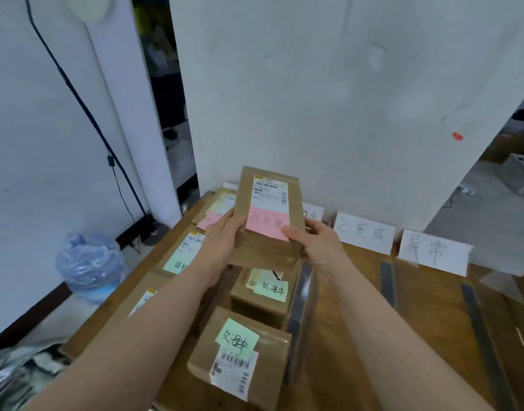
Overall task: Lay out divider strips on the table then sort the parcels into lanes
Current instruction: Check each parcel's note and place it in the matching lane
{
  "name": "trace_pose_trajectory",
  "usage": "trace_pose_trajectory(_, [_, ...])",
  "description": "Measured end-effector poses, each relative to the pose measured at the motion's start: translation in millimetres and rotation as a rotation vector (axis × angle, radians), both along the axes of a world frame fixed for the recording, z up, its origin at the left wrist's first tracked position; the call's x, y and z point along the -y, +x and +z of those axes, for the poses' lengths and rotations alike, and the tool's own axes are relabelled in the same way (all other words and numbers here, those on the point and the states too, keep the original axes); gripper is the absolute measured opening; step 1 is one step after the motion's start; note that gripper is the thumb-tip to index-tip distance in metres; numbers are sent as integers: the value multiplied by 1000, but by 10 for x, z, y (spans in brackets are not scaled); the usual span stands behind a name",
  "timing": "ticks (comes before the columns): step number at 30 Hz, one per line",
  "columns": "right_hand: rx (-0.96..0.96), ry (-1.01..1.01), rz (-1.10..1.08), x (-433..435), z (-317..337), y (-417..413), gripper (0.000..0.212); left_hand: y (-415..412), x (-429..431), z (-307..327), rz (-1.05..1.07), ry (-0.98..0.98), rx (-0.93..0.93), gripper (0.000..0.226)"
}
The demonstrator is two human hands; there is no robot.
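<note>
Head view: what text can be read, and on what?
"待处理": pink note on held parcel.
"处理中": green note on nearest parcel.
"处理中": pale note on parcel behind it.
"已完成": middle white card.
"异常": right white card.
"待处…": second green note on left parcel, partly hidden.
"…中": leftmost card, mostly hidden.
Shipping labels: too small to read.

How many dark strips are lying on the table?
3. The left strip lies beside the brown boxes, the middle strip in front of the white cards, the right strip farthest right. Others may be hidden.
</note>
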State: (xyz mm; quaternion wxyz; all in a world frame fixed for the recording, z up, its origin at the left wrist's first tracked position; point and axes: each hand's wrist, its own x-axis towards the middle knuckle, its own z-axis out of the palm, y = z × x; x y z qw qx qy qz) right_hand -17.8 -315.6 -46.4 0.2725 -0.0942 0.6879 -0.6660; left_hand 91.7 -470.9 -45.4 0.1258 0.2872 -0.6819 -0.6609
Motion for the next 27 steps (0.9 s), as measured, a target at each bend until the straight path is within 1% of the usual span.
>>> trace_pose_trajectory(3, [-39, 37, -17, 460, -17, 9, 55, -34, 498, -52, -44, -48, 7, 38])
trace_pose_trajectory(5, [-39, 36, -48, 761, -54, -9, 53, -75, 841, -68, -116, -79, 9, 34])
trace_pose_trajectory(9, [-4, 40, -131, 1296, -191, -60, 53, -193, 1448, -152, -193, -151, 46, 42])
trace_pose_trajectory(12, [31, 59, -189, 1616, -305, -100, 56, -318, 1783, -227, -245, -197, 53, 38])
trace_pose_trajectory(15, [43, 80, -218, 1862, -386, -143, 51, -462, 2022, -329, -257, -179, 61, 32])
trace_pose_trajectory(17, [46, 93, -227, 1996, -432, -183, 48, -547, 2144, -405, -250, -174, 59, 37])
trace_pose_trajectory(20, [51, 125, -227, 2161, -521, -247, 51, -641, 2292, -530, -221, -163, 80, 43])
trace_pose_trajectory(23, [51, 170, -220, 2277, -603, -286, 53, -702, 2388, -660, -200, -84, 85, 40])
trace_pose_trajectory(27, [70, 180, -224, 2360, -691, -311, 52, -749, 2470, -773, -200, -84, 126, 45])
